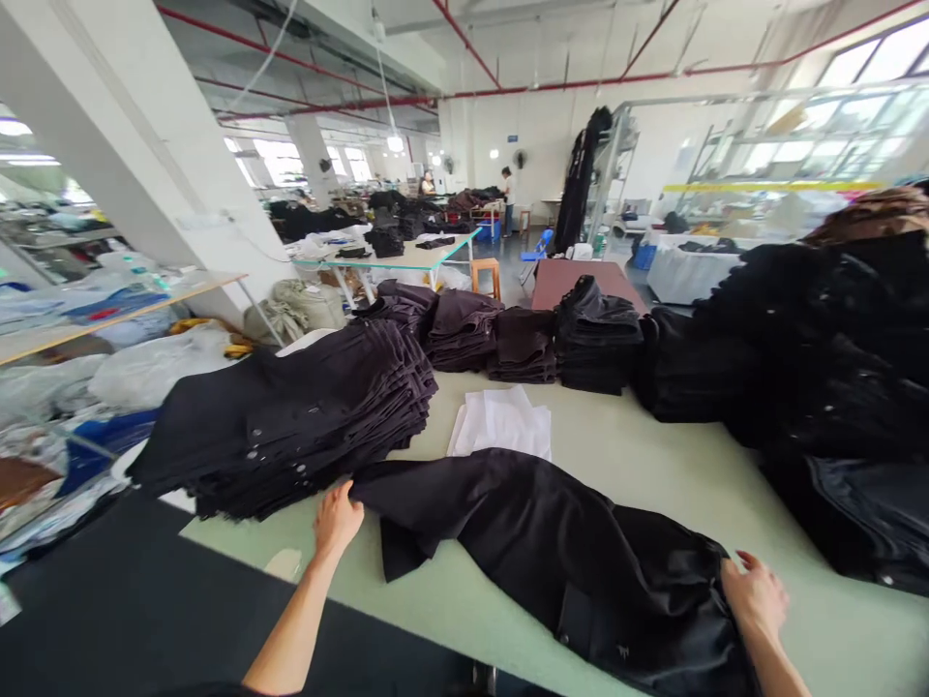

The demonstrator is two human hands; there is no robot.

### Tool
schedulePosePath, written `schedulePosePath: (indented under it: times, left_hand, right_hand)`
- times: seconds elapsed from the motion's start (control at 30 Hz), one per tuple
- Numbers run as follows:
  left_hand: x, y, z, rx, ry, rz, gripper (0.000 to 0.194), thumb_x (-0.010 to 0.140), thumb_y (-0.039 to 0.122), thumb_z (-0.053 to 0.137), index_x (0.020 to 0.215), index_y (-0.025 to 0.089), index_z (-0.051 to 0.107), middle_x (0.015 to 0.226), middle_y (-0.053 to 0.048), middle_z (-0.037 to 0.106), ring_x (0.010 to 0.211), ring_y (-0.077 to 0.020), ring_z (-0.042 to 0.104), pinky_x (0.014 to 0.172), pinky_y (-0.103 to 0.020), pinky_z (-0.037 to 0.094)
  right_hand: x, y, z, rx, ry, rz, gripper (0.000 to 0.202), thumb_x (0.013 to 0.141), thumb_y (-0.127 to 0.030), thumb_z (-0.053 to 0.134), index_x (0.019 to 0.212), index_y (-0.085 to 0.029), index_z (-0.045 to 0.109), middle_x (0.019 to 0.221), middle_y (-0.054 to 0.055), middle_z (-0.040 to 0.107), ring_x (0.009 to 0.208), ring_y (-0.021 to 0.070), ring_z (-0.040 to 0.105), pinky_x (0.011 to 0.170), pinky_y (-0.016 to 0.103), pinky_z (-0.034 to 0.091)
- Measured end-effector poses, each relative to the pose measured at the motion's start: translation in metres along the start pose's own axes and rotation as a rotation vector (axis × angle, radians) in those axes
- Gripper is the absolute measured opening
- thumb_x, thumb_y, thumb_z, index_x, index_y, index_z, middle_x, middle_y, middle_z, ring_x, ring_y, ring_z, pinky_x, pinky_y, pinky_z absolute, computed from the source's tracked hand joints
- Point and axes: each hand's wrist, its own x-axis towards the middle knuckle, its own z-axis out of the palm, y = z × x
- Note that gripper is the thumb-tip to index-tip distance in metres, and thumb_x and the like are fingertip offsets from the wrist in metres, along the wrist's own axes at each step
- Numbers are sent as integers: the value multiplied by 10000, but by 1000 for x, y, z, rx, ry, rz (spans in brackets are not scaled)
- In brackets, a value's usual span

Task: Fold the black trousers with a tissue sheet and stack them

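A pair of black trousers [523, 528] stretches across the pale green table top in loose folds, with a flap pocket near its lower right part. At the left end, my left hand [338, 521] pinches the edge of one leg between thumb and fingers. My right hand [755, 592] is closed on the waist end at the right; its fingertips are partly hidden by the cloth. Just behind the trousers lie white sheets [504, 421]. Beyond my left hand is a thick pile of black garments [305, 411] with metal buttons, layered and slightly fanned.
Folded dark stacks [523, 344] line the far side of the green table [668, 474]. A tall heap of black garments [834, 339] rises at the right. Plastic-wrapped goods [152, 373] lie at left beside a pillar [152, 145]. Two people stand far back.
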Motion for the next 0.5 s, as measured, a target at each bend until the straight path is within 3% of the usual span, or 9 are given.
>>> schedulePosePath:
  times: [0.1,0.17,0.23,0.37,0.43,0.5]
  left_hand:
    - [-21,-6,41,-32,-92,41,498,914,203,458,1382,111,605,1337,-200,644,1265,-348,588,1057,-471,491]
    - [-46,-6,64,-140,-189,82,440,900,172,436,1286,149,646,1323,-156,667,1254,-293,612,1085,-406,482]
    - [-82,-9,77,-280,-347,131,421,890,162,422,1233,176,666,1305,-121,692,1192,-250,655,1081,-343,484]
    - [-153,-41,70,-470,-610,175,382,905,257,440,1195,230,687,1197,-68,747,1048,-210,701,993,-293,518]
    - [-174,-77,60,-498,-645,104,345,930,332,428,1110,234,705,1068,-58,765,963,-204,700,919,-292,530]
    - [-184,-126,48,-545,-596,-23,342,932,385,427,1049,220,702,970,-55,752,892,-202,685,857,-297,528]
  right_hand:
    - [-30,-50,6,107,19,-227,389,700,-417,416,854,-193,695,920,215,716,997,378,666,934,536,495]
    - [-52,-81,23,194,-8,-378,411,717,-456,402,856,-198,690,924,180,731,934,340,671,949,513,505]
    - [-78,-111,48,273,-94,-491,423,749,-476,424,889,-199,712,955,151,750,937,314,684,940,477,525]
    - [-159,-185,106,399,-392,-597,396,818,-500,481,921,-221,742,964,103,785,899,284,743,822,379,581]
    - [-223,-233,131,479,-577,-672,395,861,-521,489,930,-228,745,895,78,784,838,262,757,750,333,592]
    - [-301,-281,152,569,-786,-805,387,899,-525,499,919,-223,740,830,70,766,769,238,746,713,308,591]
